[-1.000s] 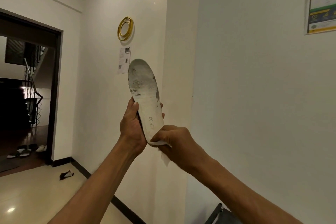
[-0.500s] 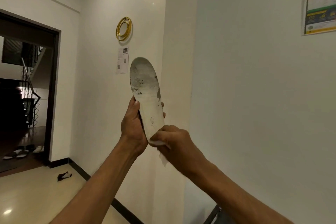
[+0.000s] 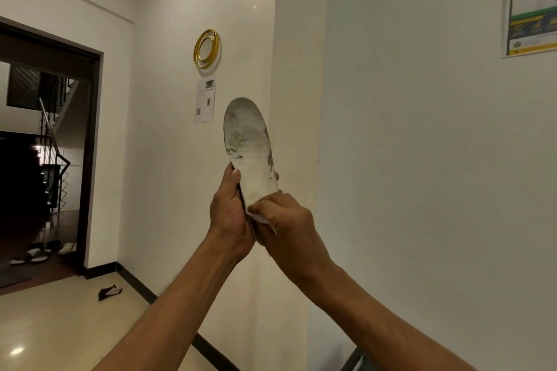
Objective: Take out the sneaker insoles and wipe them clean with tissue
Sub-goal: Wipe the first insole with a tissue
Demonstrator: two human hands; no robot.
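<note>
Upright insole (image 3: 248, 141) in left hand (image 3: 229, 208), tissue (image 3: 262, 218) under right hand (image 3: 286, 220) at heel.

The left hand (image 3: 228, 214) and right hand (image 3: 289, 229) are bare, as are both forearms (image 3: 180, 295).

White insole (image 3: 248, 141) with grey smudges; white tissue (image 3: 261, 219); gold ring (image 3: 206, 48); cream walls (image 3: 407, 129).
</note>
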